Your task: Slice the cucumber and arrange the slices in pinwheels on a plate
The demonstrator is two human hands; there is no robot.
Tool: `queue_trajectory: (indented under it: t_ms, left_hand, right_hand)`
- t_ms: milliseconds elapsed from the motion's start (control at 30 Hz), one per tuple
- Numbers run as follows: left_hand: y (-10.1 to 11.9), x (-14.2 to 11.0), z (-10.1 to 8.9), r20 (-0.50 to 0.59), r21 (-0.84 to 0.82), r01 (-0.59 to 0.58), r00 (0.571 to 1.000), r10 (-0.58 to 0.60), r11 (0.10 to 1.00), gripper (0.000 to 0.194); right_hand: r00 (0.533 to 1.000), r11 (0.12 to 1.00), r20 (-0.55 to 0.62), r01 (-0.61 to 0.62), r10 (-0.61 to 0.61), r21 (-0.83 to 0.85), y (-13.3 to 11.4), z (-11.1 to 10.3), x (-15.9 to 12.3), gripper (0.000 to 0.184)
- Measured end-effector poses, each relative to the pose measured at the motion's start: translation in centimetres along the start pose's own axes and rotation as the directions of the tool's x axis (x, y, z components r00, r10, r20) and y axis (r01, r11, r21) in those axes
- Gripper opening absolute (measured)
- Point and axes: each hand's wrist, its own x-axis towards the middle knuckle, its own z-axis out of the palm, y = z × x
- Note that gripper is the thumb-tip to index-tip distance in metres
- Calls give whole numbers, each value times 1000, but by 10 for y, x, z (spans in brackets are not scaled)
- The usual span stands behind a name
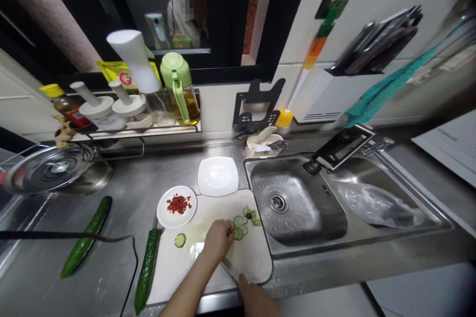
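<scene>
On the white cutting board [167, 272], my left hand [218, 237] is closed, fingertips down beside thin cucumber slices [240, 230]. What those fingers hold, if anything, is hidden. My right hand [251, 290], lower on the board, grips a knife [229, 266], whose blade points up-left beneath my left hand. A single cucumber piece [180, 240] lies to the left. Whole cucumbers rest along the board's left edge [147, 270] and farther left on the counter [87, 237]. A white plate of chopped red bits [186, 219] overlaps the board's top-left corner; a bare white square plate [217, 176] sits behind.
Right of the board is a steel double sink [297, 198] with a black faucet [334, 151] and a plastic bag [375, 208]. A dark cable [136, 257] crosses the left counter near a lidded pot [85, 176]. Seasoning containers and an oil bottle [182, 94] line the back rack.
</scene>
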Motion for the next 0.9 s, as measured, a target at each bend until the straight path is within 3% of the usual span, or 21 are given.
queue_trajectory:
  t_ms: [167,400,633,900]
  left_hand:
    - [-1,-6,-3,-28,-38,18,999,-19,999,10]
    - [-30,-25,-14,-130,-341,140,972,-194,930,17]
    - [-60,-48,-18,-175,-335,231,937,-301,914,24]
    - [-61,-58,-14,-223,-316,357,872,-435,879,14]
  right_hand:
    - [997,999,-70,32,-29,42,10,14,8,64]
    - [995,998,-88,49,-46,39,21,29,16,63]
    - [993,999,-105,48,-47,9,25,33,16,66]
    - [992,998,-115,45,-49,-34,27,28,12,68]
